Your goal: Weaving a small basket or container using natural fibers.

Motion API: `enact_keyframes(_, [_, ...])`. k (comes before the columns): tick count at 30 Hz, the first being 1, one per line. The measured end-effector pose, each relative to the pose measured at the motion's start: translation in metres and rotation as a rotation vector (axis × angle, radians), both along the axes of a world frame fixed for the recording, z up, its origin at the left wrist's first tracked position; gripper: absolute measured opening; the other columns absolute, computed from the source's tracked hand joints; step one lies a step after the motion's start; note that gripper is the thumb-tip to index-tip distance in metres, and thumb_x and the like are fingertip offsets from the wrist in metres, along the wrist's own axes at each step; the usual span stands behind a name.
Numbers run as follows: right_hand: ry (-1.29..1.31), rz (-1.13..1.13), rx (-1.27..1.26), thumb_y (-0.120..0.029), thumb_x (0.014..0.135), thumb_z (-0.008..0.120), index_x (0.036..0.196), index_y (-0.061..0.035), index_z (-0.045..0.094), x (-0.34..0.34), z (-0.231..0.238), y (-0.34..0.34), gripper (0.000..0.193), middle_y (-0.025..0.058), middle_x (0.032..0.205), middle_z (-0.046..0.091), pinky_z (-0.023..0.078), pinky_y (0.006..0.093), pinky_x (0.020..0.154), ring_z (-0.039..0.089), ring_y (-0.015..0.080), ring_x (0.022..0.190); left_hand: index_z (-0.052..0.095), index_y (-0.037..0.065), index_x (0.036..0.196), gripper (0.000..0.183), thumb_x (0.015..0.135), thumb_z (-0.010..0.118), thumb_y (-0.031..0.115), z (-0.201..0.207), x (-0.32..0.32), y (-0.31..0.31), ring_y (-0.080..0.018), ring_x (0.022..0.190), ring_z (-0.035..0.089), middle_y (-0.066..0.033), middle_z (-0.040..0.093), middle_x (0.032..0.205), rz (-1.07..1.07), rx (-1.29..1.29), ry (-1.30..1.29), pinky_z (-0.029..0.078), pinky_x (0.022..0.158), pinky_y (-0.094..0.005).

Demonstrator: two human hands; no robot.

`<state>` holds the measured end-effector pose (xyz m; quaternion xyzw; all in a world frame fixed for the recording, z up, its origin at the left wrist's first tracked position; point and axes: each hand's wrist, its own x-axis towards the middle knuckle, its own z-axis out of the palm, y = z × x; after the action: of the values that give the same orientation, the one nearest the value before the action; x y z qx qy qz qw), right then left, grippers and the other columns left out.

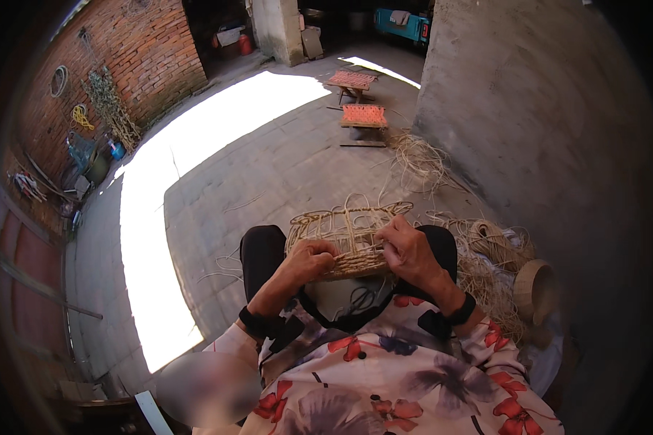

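We see a tan string basket (359, 262) at the lap, between two knees in black pants (442, 250). Its near side has thick, tight rows, and its far side has thin bars with big gaps. The left hand (308, 259) is at the near left part of the basket, and its fingers are bent and closed on the tight rows. The right hand (411, 254) is at the right end, and its thumb and fingers grip the basket there (we cannot tell if either hand pinches a loose string too, because the fingertips look so small). Both wrists wear black bands (460, 310), and the shirt (384, 377) has red and purple flowers. Just below the basket, we see what looks like dark scissors (361, 297). To the right of the knees, we find a messy pile of string (479, 279), a fat roll of string (485, 233) and a round tan bowl (533, 286). Past the basket, another heap of string (419, 163) lies on the gray floor (268, 159), near two low stools (363, 114) with red-orange seats. A brick wall (145, 58) stands far to the left.
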<state>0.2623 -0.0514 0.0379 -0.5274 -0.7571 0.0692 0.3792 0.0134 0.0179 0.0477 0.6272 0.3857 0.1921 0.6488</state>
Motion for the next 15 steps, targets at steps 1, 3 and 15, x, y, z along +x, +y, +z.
enact_keyframes(1, [0.003, -0.017, -0.039, 0.005, 0.075, 0.062, 0.1, -0.0059, 0.063, 0.004, -0.003, -0.005, 0.027, 0.0159, 0.09, 0.054, 0.051, 0.044, 0.068, 0.062, 0.0368, 0.08, 0.067, -0.001, 0.093, 0.02, 0.083, 0.061, 0.015, -0.004, 0.005, -0.004, -0.0061, 0.066, 0.054, 0.0026, 0.059, 0.074, -0.016, 0.035, 0.04, 0.043, 0.059, -0.0218])
enact_keyframes(3, [-0.01, -0.063, -0.032, 0.004, 0.076, 0.061, 0.103, -0.0067, 0.064, 0.005, -0.007, -0.012, 0.029, 0.0157, 0.091, 0.055, 0.052, 0.0436, 0.068, 0.062, 0.0365, 0.081, 0.067, -0.001, 0.095, 0.019, 0.085, 0.058, 0.014, -0.003, 0.011, -0.008, -0.0081, 0.066, 0.055, -0.0003, 0.062, 0.074, 0.016, 0.118, 0.097, 0.047, 0.06, -0.0248])
enact_keyframes(15, [0.023, -0.112, -0.077, 0.003, 0.079, 0.058, 0.103, -0.0087, 0.065, 0.008, -0.016, -0.024, 0.028, 0.0124, 0.095, 0.061, 0.054, 0.044, 0.07, 0.066, 0.0345, 0.082, 0.067, 0.004, 0.104, 0.028, 0.08, 0.054, 0.004, 0.009, 0.022, -0.014, -0.0329, 0.067, 0.063, -0.0167, 0.06, 0.071, -0.093, 0.832, 0.182, 0.05, 0.067, -0.0413])
